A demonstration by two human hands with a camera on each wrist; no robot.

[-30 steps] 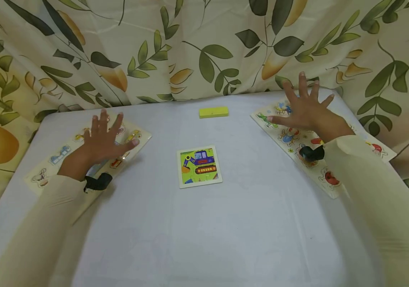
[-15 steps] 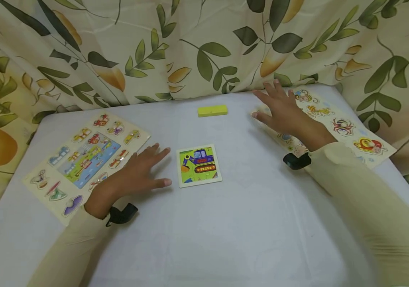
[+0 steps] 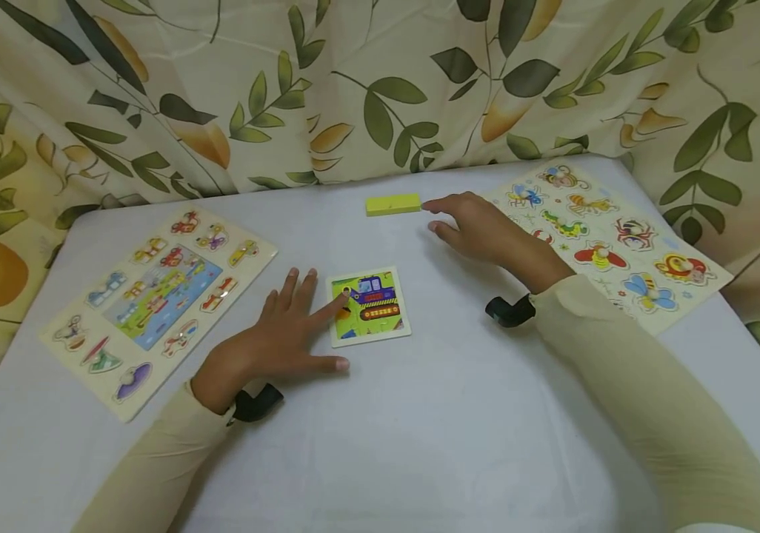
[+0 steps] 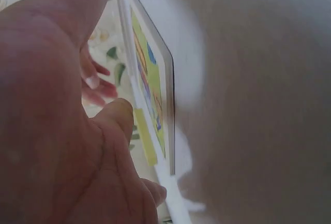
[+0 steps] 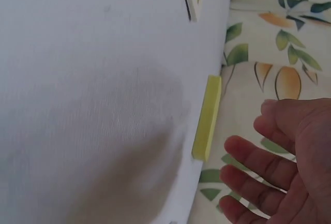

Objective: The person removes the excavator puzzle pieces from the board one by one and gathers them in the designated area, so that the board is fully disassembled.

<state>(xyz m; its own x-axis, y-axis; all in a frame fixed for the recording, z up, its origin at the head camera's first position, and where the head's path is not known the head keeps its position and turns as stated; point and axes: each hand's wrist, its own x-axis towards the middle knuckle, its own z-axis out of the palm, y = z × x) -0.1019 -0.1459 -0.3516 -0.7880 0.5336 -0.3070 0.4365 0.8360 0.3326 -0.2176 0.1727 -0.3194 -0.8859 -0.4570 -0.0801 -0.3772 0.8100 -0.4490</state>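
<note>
A small square jigsaw puzzle with a purple excavator on green lies mid-table in a white frame. My left hand is spread at its left side, the index finger overlapping the picture in the head view and the thumb pointing right below it. Toward the back of the table lies a yellow block. My right hand hovers just right of that block, index fingertip close to its right end, fingers loosely bent and holding nothing. In the right wrist view the yellow block stands apart from the fingers.
On the left lies a wooden peg puzzle board with vehicle pieces. A second board with insect pieces lies at the right, partly behind the right arm. A floral curtain hangs along the table's back edge.
My left hand has moved right and down from the vehicle board to the excavator puzzle. The right hand has moved left off the insect board toward the yellow block.
</note>
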